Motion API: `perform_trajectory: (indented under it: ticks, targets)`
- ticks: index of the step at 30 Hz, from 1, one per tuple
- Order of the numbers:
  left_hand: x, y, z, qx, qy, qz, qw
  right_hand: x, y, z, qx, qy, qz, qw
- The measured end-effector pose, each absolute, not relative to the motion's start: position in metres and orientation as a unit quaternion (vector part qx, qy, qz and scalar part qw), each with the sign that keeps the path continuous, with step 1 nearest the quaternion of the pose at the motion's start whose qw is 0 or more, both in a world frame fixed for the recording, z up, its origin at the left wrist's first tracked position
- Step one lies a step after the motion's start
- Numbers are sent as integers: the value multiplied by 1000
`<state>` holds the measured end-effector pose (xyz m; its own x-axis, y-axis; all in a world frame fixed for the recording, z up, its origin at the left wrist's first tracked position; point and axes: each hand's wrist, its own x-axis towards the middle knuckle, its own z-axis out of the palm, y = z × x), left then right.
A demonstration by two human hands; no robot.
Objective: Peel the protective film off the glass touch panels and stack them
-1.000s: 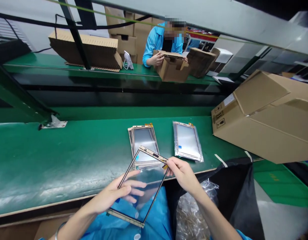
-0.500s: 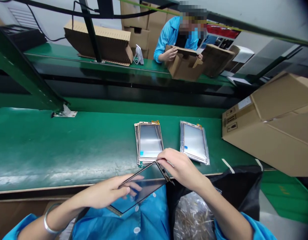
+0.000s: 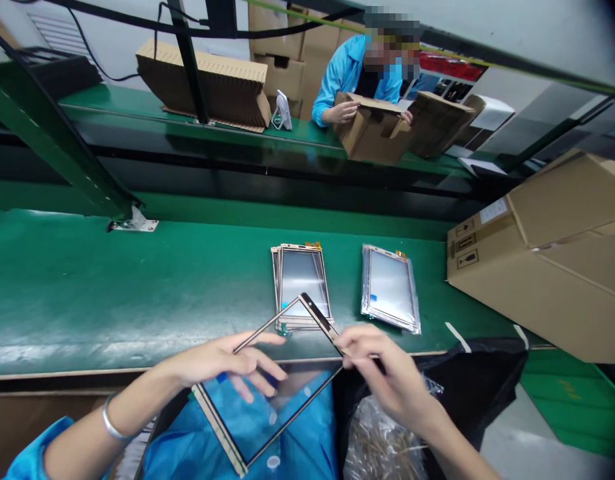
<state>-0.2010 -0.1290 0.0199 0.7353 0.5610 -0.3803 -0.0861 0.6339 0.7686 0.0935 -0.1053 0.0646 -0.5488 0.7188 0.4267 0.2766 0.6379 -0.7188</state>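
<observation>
A clear touch screen panel (image 3: pixel 300 390) with a dark, pale-edged frame is held tilted in front of my blue shirt. My left hand (image 3: pixel 227 365) holds it by the left side, fingers stretched out across it and several showing by its clear area. At the right corner, my right hand (image 3: pixel 384 367) pinches the frame between thumb and fingers. Just beyond the panel lies a stack of similar panels (image 3: pixel 303 273) on the green bench, partly covered by the held one. Another stack, in clear plastic wrap (image 3: pixel 390 287), lies to its right.
A large cardboard box (image 3: pixel 532 267) stands on the right. Below my right arm, a black bag (image 3: pixel 487 373) holds crumpled clear plastic (image 3: pixel 382 440). Across the bench, a co-worker (image 3: pixel 344 73) handles a carton (image 3: pixel 372 130). A green post (image 3: pixel 62 140) rises at left.
The panel has turned flatter towards the camera, and its far corner has risen. My right hand has shifted from that corner down to the right corner. The co-worker barely moves.
</observation>
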Motion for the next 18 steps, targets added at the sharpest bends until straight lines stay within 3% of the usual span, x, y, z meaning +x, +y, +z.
perform_trajectory:
  ticks: [3, 5, 7, 9, 13, 18]
  targets:
    - [-215, -121, 15, 352, 314, 212, 856, 122, -112, 81, -339, -659, 479, 471]
    - [-220, -119, 16, 356, 336, 220, 844, 135, -107, 86, -394, -591, 403, 578]
    - [-220, -119, 19, 384, 350, 207, 829, 135, -97, 84, -458, -590, 243, 618]
    - [-213, -122, 24, 428, 351, 178, 814, 121, -88, 77, -464, -692, 151, 532]
    - [-196, -129, 36, 520, 362, 128, 763, 81, -79, 70, -333, -890, 172, 260]
    - [-192, -135, 48, 593, 372, 101, 707, 66, -74, 80, -303, -930, 147, 145]
